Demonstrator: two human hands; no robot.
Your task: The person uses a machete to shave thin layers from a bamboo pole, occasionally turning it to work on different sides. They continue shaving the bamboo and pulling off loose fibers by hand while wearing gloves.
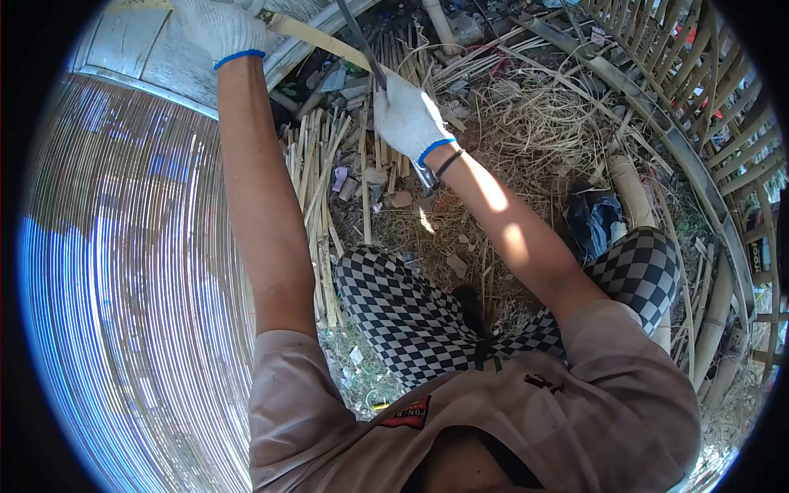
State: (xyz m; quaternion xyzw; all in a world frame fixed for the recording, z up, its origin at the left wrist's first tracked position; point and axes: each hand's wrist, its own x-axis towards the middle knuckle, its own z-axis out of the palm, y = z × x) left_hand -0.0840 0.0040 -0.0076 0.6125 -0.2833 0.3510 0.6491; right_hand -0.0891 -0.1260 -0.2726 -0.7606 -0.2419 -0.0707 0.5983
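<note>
Bright sun falls on bare ground point(460, 238) strewn with straw and bamboo scraps at frame center. A woven bamboo fence point(723, 107) curves along the upper right.

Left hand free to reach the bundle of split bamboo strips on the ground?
Probably not right away. The left hand is up on the bamboo strip that the right hand works with a knife. The bundle of strips lies unobstructed below the left forearm.
</note>
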